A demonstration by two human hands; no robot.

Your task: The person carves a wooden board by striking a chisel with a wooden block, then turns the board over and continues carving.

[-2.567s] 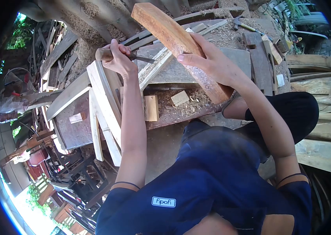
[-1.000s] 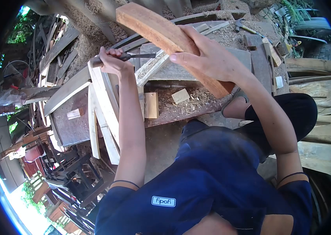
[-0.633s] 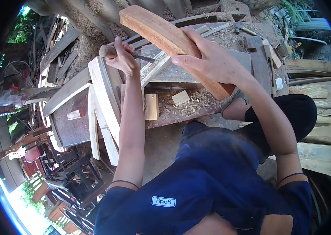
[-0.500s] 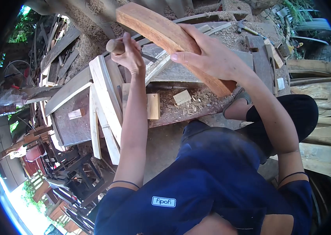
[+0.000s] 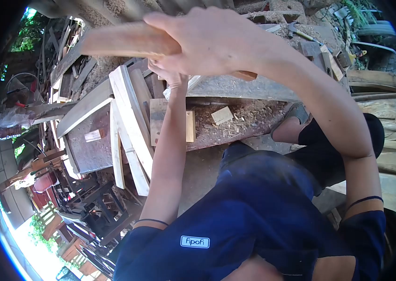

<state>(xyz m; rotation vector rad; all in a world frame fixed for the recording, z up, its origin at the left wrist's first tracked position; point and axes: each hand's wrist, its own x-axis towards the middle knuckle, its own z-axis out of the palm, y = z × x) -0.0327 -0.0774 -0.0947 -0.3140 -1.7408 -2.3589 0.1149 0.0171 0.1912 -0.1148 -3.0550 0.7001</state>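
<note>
One bench (image 5: 254, 89), strewn with shavings, was the largest item and serves as reference for all positions. Pale slats (image 5: 130, 117) lay stacked at its left end. Above the bench, lifted clear of it, was the curved plank (image 5: 123, 41), its image blurred. The right hand (image 5: 207, 40) was clenched over the plank near mid-length, fingers wrapped across the top edge. The left hand (image 5: 167, 72) sat just beneath the plank, over the bench's left part; it was largely hidden, so I cannot tell whether it was closed or what it held. A hammer (image 5: 301, 32) lay at the bench's far side. A small offcut (image 5: 222, 114) rested among the shavings on the bench's near part.

Judgement: the plank looked stiff, solid and moderately heavy, rough enough not to slip; a mid-length hold appeared best for balance.
</note>
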